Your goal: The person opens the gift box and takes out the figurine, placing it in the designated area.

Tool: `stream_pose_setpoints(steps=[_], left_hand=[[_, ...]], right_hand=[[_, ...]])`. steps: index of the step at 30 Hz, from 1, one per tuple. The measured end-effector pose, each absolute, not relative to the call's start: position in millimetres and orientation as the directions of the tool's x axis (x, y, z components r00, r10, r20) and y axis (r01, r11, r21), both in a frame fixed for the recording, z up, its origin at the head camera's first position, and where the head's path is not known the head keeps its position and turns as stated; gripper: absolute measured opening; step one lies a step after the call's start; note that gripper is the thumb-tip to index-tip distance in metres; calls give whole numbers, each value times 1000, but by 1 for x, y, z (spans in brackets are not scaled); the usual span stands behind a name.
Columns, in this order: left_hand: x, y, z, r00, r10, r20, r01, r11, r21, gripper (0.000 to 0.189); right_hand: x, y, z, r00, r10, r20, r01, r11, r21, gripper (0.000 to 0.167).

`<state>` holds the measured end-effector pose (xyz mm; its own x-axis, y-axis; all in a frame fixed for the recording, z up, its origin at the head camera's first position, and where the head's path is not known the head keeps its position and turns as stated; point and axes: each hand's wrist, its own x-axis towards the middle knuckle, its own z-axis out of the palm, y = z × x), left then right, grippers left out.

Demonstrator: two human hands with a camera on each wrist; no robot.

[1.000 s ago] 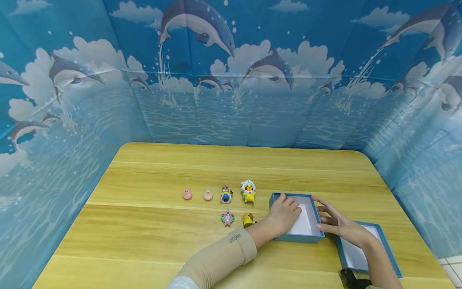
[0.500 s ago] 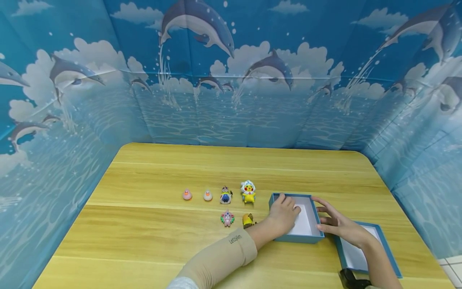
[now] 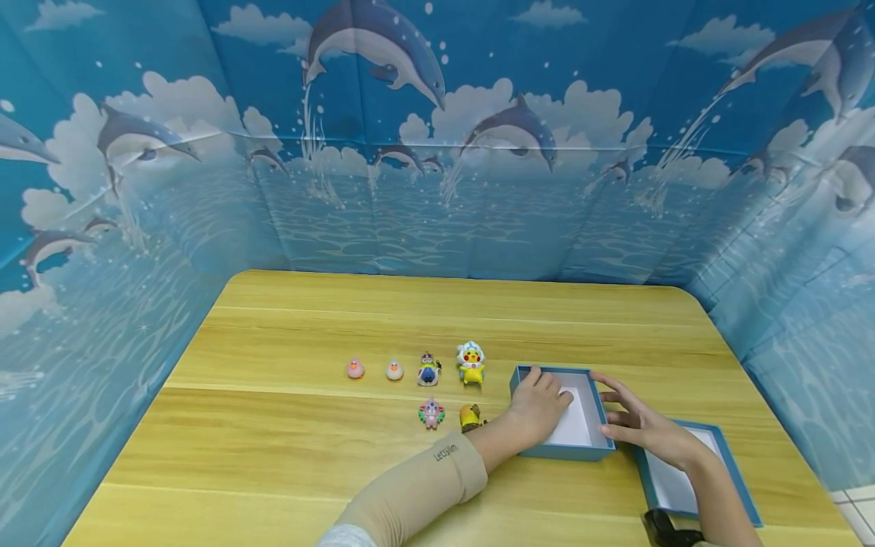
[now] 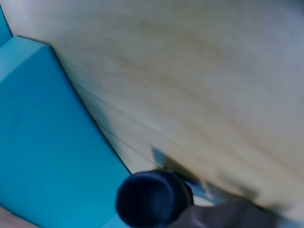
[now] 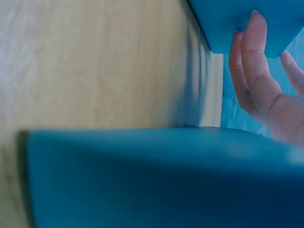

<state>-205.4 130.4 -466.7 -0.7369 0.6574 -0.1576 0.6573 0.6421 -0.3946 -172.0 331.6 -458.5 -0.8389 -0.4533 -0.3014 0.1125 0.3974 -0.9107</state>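
A blue box (image 3: 567, 453) with a white inside stands at the table's right half. My left hand (image 3: 536, 406) reaches over its left wall, fingers bent down into it; whether they hold anything there is hidden. Outside, the fingers of my right hand (image 3: 642, 427) touch the right wall, and the thumb lies near the front corner. The right wrist view shows those fingertips (image 5: 256, 28) against the blue wall. Left of the box are a hooded Pikachu figure (image 3: 471, 363), a yellow and brown figure (image 3: 469, 416) partly behind my left wrist, and a crowned figure (image 3: 428, 370).
A blue lid (image 3: 731, 471), white inside, lies under my right forearm. Farther left sit a pink duck (image 3: 355, 369), a white duck (image 3: 394, 371) and a pink long-eared figure (image 3: 431, 414). A dolphin-print curtain (image 3: 437, 205) stands behind the wooden table (image 3: 273, 456).
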Motion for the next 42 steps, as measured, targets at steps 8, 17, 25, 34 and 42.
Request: stream_pose_setpoints(steps=[8, 17, 25, 34, 42], left_hand=[[-206, 129, -466, -723, 679, -124, 674, 656, -340, 37], [-207, 128, -466, -721, 686, -97, 676, 665, -316, 46], [-205, 125, -463, -708, 704, -50, 684, 667, -294, 51], [-198, 117, -442, -688, 726, 7, 698, 664, -268, 52], [-193, 98, -420, -670, 741, 50, 712, 660, -240, 52]], right_hand=[[-172, 332, -459, -838, -443, -320, 131, 406, -905, 72], [-173, 332, -461, -838, -450, -309, 119, 402, -908, 73], [-172, 332, -461, -838, -453, -304, 110, 405, -907, 73], [-172, 333, -462, -830, -470, -300, 111, 387, -915, 73], [-173, 334, -462, -829, -474, -296, 113, 377, -919, 73]])
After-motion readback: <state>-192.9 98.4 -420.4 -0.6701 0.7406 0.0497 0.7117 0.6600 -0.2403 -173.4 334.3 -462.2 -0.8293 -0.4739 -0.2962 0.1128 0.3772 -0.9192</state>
